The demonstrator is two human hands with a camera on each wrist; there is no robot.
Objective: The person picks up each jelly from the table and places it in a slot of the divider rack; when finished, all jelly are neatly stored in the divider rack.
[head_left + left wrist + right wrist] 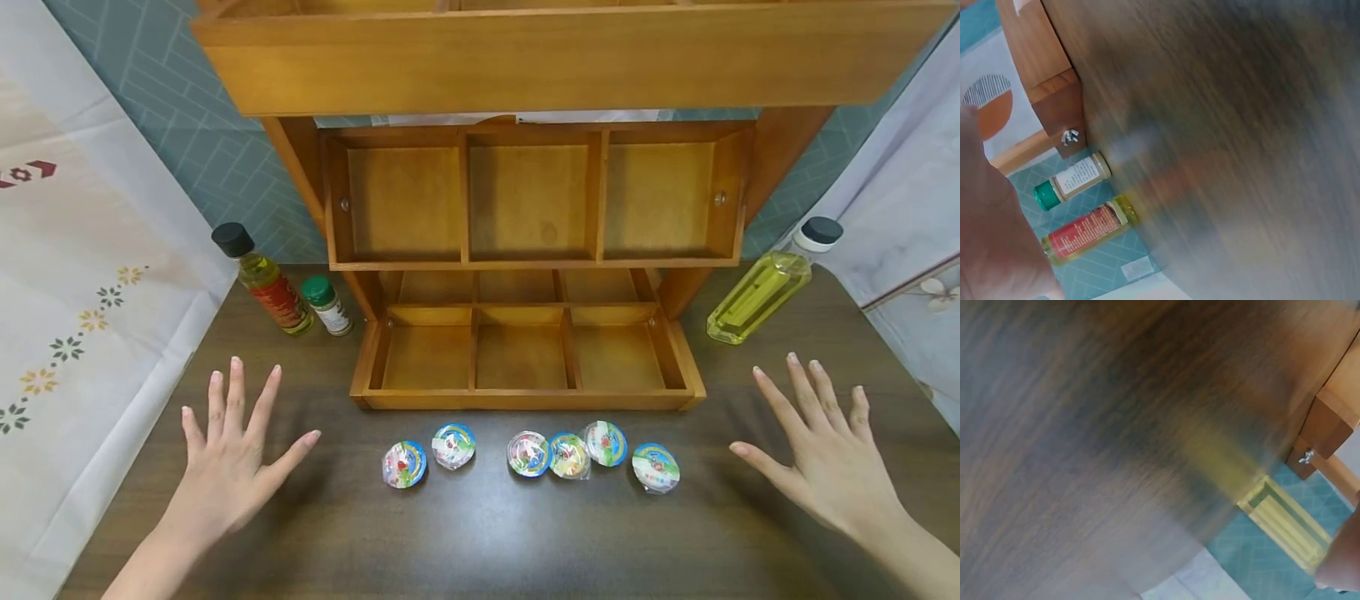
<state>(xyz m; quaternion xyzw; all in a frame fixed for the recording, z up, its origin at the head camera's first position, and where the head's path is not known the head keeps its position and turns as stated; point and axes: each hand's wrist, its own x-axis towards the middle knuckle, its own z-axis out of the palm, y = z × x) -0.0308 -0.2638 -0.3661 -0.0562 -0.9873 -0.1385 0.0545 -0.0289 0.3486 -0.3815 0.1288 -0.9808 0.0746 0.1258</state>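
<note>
My left hand (232,467) is spread with straight fingers at the left of the dark wooden table (480,542), holding nothing. On the right, my right hand (832,458) is likewise spread and holds nothing. Between them lie several small round sealed cups with printed lids, among them one at the left end (404,464) and one at the right end (656,468). Nearest my left fingertips stand a red-labelled oil bottle (277,287) and a green-capped spice jar (327,306). Beyond my right fingers is a clear bottle of yellow oil (768,287).
A tiered wooden rack (525,400) with divided compartments stands at the back centre, its top tier (555,67) overhanging the lower ones. White patterned cloth (67,333) hangs at the left, and pale cloth (900,183) at the right. Blue-green herringbone tile (157,108) covers the wall behind.
</note>
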